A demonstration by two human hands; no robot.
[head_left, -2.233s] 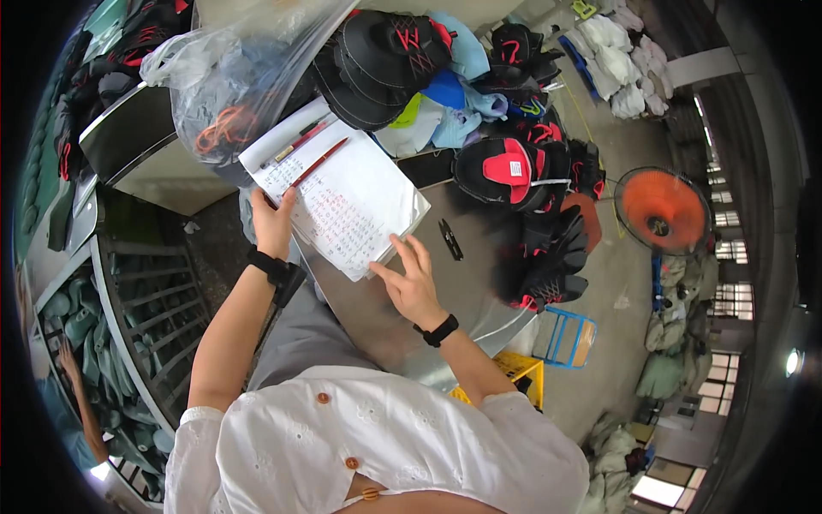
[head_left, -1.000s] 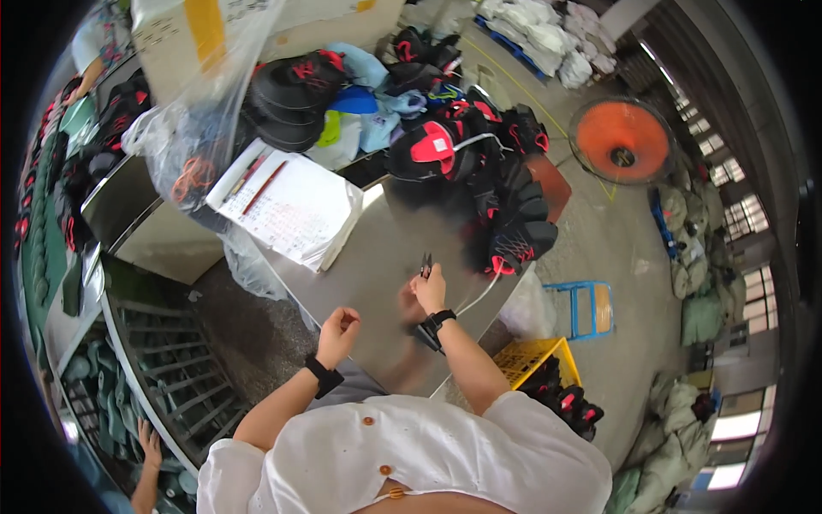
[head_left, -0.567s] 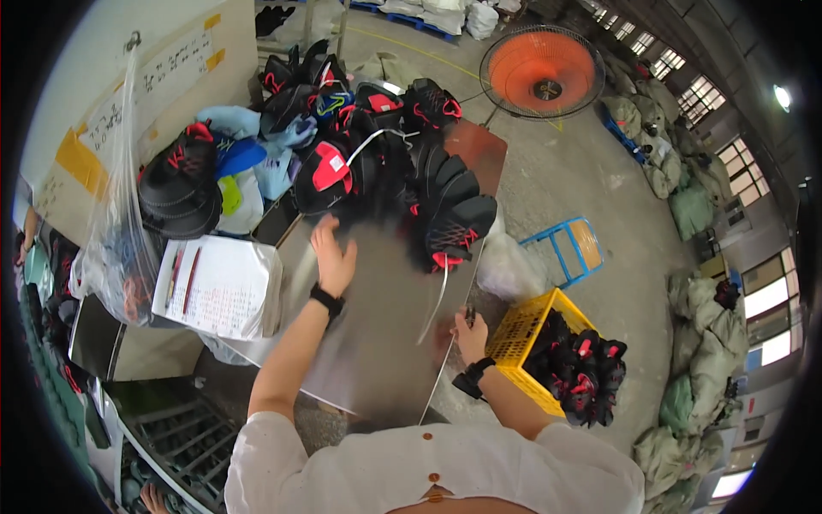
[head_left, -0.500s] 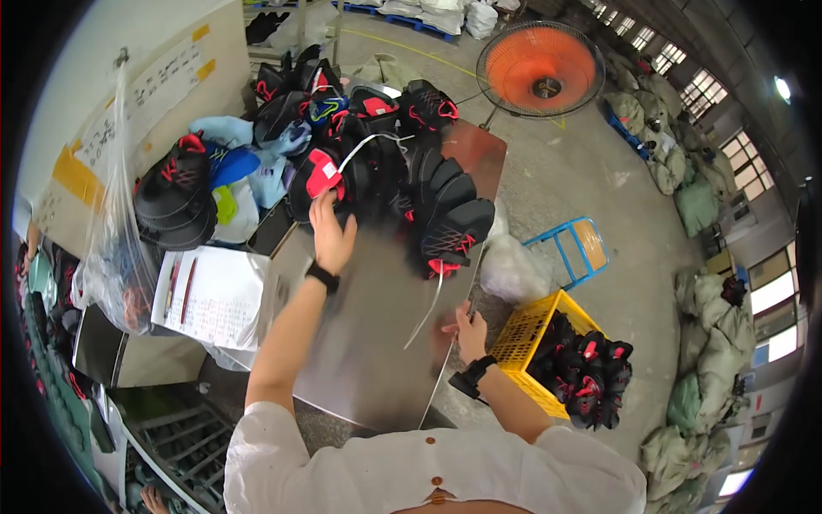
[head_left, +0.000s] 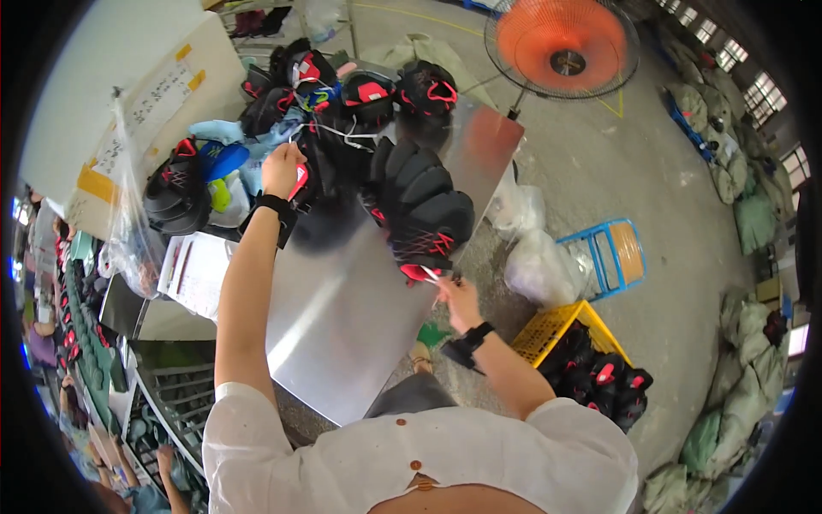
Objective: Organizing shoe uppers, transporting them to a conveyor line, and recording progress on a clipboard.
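My left hand [head_left: 282,170] is closed with the fingertips pinched on a white lace [head_left: 347,134], which arcs across to the dark shoes at the back. Below its fingers lies a black shoe with a red tongue label [head_left: 299,181]. My right hand [head_left: 460,301] is closed beside the near end of a row of nested black shoes [head_left: 424,201] with red lacing. Something small and dark shows at its fingers, too unclear to name. A short white lace end [head_left: 431,273] on the nearest shoe reaches toward those fingertips. The row lies on a shiny metal table [head_left: 342,317].
More black-and-red shoes [head_left: 368,96] crowd the table's back. Papers [head_left: 197,274] and a plastic bag [head_left: 133,248] are at left. Beyond the right edge stand a yellow crate [head_left: 548,332] of shoes, a blue-framed stool [head_left: 612,257], clear bags [head_left: 544,267] and an orange fan [head_left: 561,43].
My left hand has gone from open on a red shoe label to pinching a white lace. My right hand has moved up to the nearest shoe of the row. The whole view has shifted.
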